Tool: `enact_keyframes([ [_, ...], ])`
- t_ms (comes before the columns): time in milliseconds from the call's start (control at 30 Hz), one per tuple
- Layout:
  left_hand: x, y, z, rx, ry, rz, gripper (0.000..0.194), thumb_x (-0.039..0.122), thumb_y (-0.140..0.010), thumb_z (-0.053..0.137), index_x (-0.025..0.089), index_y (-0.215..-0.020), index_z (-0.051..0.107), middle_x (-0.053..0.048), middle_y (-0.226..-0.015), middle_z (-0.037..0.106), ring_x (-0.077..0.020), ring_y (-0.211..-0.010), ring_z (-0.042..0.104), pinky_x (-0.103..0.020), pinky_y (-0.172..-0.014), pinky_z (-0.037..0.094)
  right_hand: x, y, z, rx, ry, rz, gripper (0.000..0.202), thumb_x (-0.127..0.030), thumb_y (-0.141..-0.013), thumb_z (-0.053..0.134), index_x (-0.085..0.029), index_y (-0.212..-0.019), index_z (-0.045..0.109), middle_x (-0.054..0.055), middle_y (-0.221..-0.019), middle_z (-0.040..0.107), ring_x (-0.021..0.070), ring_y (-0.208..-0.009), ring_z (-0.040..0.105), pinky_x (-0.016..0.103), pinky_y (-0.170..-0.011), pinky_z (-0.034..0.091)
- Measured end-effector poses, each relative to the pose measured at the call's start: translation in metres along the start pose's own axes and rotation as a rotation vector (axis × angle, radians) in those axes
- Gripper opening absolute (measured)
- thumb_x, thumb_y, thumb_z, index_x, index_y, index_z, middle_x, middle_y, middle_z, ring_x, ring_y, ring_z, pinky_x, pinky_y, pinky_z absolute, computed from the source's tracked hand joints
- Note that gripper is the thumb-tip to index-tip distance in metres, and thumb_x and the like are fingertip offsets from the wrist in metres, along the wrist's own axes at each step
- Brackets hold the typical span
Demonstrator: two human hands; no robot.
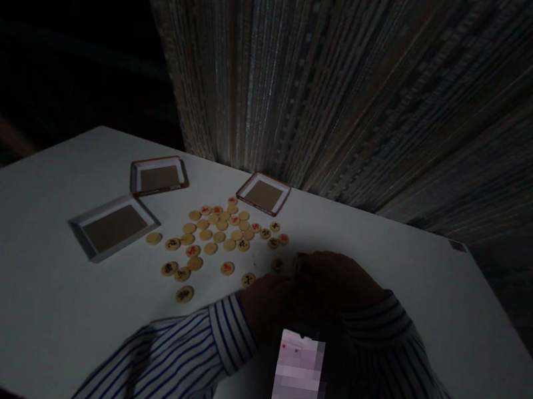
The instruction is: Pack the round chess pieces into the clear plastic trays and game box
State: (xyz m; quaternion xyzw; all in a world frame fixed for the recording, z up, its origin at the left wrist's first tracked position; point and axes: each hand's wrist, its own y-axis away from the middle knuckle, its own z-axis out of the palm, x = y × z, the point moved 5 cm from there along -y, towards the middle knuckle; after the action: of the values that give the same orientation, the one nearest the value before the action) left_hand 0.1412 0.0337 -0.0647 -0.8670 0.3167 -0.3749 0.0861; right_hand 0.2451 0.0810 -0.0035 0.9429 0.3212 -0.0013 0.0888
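My left hand (pixel 265 299) and my right hand (pixel 342 278) come together low over the table, right of a spread of xiangqi pieces (pixel 220 225). The fingers of both curl inward in deep shadow around something dark I cannot make out. Beyond my left hand lie a piece with a black character (pixel 248 280) and a shaded piece (pixel 278 265). The round wooden pieces lie loose, several showing red or black characters and others plain. Below my hands is a bright, pinkish, upright rectangle (pixel 296 386), blurred into blocks.
Three shallow, open box halves stand on the white table (pixel 12 240): a pale-sided tray (pixel 150 211) at left, a brown-edged tray (pixel 184 173) behind it, another brown-edged tray (pixel 277 207) at the back. A string curtain (pixel 285 81) hangs along the far edge. The lighting is dim.
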Motion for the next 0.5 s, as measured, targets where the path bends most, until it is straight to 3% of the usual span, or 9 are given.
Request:
enact_keyframes([
  [367, 0.007, -0.0031, -0.0059, 0.015, -0.02, 0.007, 0.021, 0.019, -0.076, 0.05, 0.013, -0.095, 0.057, -0.013, -0.089, 0.063, -0.0239, -0.083, 0.06, -0.039, -0.071, 0.05, 0.0001, 0.0001, 0.0005, 0.008, -0.055, -0.019, 0.018, -0.024, -0.079, 0.045, -0.021, -0.084, 0.063, 0.004, -0.08, 0.064, 0.0174, -0.072, 0.058, 0.027, -0.058, 0.038],
  [500, 0.0066, -0.0018, -0.0049, 0.01, -0.023, 0.002, 0.027, 0.02, -0.075, 0.052, 0.014, -0.102, 0.055, -0.013, -0.094, 0.062, -0.0239, -0.086, 0.059, -0.038, -0.074, 0.05, -0.0002, -0.0005, 0.0009, -0.012, -0.039, -0.008, 0.02, -0.025, -0.08, 0.043, -0.022, -0.084, 0.062, 0.004, -0.081, 0.064, 0.0169, -0.074, 0.058, 0.027, -0.06, 0.038],
])
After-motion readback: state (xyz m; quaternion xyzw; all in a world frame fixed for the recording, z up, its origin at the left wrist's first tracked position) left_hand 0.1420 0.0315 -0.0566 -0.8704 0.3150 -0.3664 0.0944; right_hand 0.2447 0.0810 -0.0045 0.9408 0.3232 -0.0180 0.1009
